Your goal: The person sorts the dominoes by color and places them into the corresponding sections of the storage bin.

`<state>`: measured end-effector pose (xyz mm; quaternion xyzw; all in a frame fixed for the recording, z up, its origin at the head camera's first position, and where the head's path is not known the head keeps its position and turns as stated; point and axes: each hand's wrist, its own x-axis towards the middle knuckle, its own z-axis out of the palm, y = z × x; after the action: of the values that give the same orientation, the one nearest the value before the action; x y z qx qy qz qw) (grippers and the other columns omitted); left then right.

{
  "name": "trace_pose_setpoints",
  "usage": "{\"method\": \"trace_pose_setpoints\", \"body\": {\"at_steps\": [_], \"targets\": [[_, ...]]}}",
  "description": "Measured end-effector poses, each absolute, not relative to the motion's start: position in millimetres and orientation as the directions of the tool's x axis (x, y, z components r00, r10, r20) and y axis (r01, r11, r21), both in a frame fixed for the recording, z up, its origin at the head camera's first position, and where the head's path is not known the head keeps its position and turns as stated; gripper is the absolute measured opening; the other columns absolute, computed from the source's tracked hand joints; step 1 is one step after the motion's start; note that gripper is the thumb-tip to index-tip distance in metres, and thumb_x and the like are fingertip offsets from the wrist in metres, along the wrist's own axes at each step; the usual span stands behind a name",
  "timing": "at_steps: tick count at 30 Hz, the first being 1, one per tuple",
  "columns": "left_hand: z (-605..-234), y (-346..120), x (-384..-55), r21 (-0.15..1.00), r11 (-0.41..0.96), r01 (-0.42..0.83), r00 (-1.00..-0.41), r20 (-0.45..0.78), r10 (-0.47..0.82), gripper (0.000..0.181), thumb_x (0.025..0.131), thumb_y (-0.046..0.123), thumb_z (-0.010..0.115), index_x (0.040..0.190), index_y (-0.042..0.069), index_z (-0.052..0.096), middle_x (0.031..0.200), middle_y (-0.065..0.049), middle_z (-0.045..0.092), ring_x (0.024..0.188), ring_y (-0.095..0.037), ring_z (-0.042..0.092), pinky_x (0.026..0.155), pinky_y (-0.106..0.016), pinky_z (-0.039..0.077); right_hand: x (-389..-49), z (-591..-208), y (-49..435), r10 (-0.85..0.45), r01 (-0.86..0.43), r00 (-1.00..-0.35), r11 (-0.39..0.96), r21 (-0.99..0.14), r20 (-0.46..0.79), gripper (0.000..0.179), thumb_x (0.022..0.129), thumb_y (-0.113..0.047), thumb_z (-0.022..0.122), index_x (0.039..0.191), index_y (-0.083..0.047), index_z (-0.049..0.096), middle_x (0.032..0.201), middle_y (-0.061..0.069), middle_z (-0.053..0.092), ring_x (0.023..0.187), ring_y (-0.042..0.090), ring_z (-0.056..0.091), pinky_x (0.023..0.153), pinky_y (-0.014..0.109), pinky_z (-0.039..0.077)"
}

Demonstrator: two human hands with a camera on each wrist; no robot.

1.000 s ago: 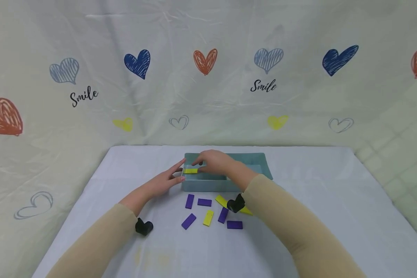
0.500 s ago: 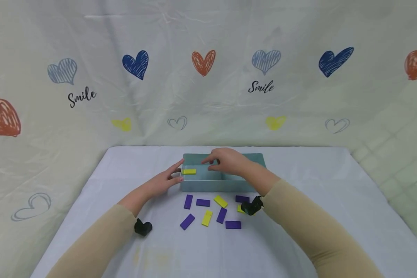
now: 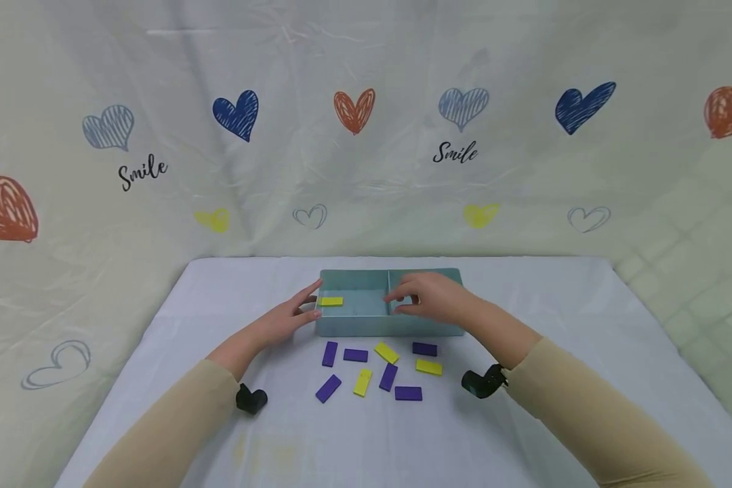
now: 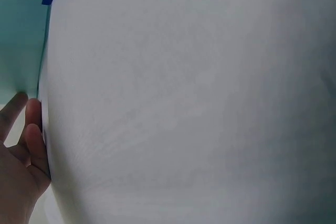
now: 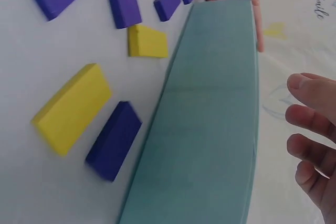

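A teal box (image 3: 378, 327) with a divider stands near the table's back edge, and one yellow block (image 3: 332, 301) lies at the left end of its left compartment. My left hand (image 3: 284, 321) rests against the box's left end, fingers spread and fingertips at the wall. Over the right compartment is my right hand (image 3: 436, 297), its fingers loosely bent and nothing between them; the right wrist view shows the same bare fingertips (image 5: 297, 81). In front of the box lie several purple blocks (image 3: 408, 394) and a few yellow blocks (image 3: 429, 367), flat and scattered on the cloth.
A white cloth (image 3: 268, 434) covers the table, with a faint yellowish stain near the front. Behind it hangs a pale curtain (image 3: 402, 190) printed with hearts and the word Smile. Black wrist cameras (image 3: 252, 399) sit by both sleeves.
My right hand has moved right, from beside the yellow block in the left compartment to over the right one. The yellow block stays at the left end; my left hand keeps its place.
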<state>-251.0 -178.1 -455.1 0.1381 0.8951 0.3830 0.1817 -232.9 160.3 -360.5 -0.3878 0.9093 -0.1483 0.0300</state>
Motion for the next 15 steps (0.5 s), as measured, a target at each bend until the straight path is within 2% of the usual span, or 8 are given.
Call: {"method": "trace_pose_setpoints", "body": {"at_steps": [5,15], "targets": [[-454,-178,-250,0.734,0.672,0.102,-0.897,-0.224,0.380,0.072,0.099,0.052,0.052,0.156,0.050,0.007,0.160,-0.012,0.031,0.142,-0.042,0.033,0.110,-0.064,0.029,-219,-365,178,-0.710,-0.690,-0.703,0.668,-0.279,0.040,0.026,0.090,-0.018,0.074,0.116,-0.020,0.075,0.099,-0.008,0.066,0.077,0.004,0.056,0.070,0.023,0.051],[-452,-177,-249,0.738,0.668,0.098,-0.895,-0.228,0.384,0.071,0.100,0.052,0.052,0.156,0.051,0.008,0.160,-0.011,0.031,0.143,-0.040,0.032,0.111,-0.065,0.026,-195,-376,210,-0.682,-0.654,-0.732,0.696,-0.298,0.015,0.024,0.088,-0.017,0.077,0.111,-0.020,0.077,0.093,-0.016,0.061,0.076,0.002,0.053,0.068,0.023,0.050]]}}
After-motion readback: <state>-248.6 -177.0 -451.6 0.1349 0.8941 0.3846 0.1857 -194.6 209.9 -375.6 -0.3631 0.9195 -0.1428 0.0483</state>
